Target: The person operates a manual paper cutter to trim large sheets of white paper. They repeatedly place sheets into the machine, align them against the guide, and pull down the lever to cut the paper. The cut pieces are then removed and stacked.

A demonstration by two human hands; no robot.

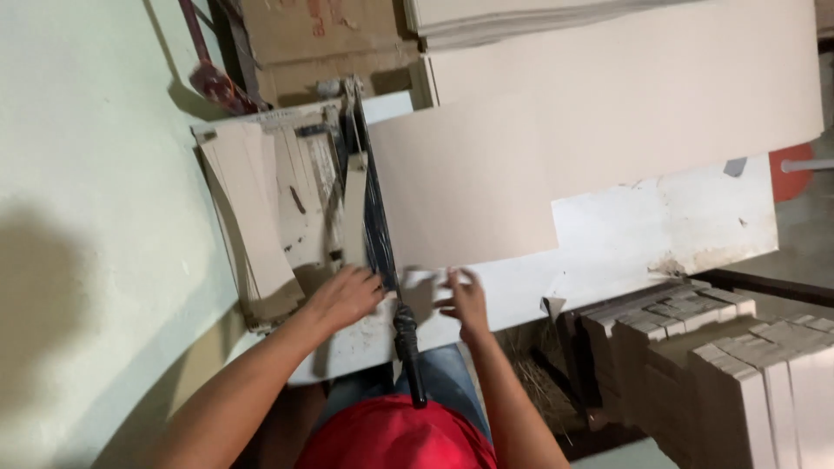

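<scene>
red shirt cloth (391, 439) fills the bottom at six o'clock, with the black handle (408, 347) of a lever paper cutter just above it, pointing back toward the body. from there the cutter's dark blade arm (372, 204) runs up toward twelve o'clock across a white cutting table (660, 226). the left hand (346, 295) lies palm down at the near end of the blade arm, fingers spread and relaxed, pressing on the table's left part beside a stack of cut beige strips (256, 200) at ten o'clock; it grips nothing. the right hand (465, 300), just right of the blade, rests open with fingertips on the near edge of a large beige cardboard sheet (608, 122), which spreads from the blade out to two o'clock and overhangs the table's far side. more sheets (521, 17) are piled at twelve o'clock, and bundles of folded board (730, 365) stand at four o'clock. judging by this, squaring the sheet well means keeping its near edge flush against the guide, holding it flat close to the cut line so it cannot creep, and keeping both sets of fingers clear of the blade's path before the handle is touched.
</scene>
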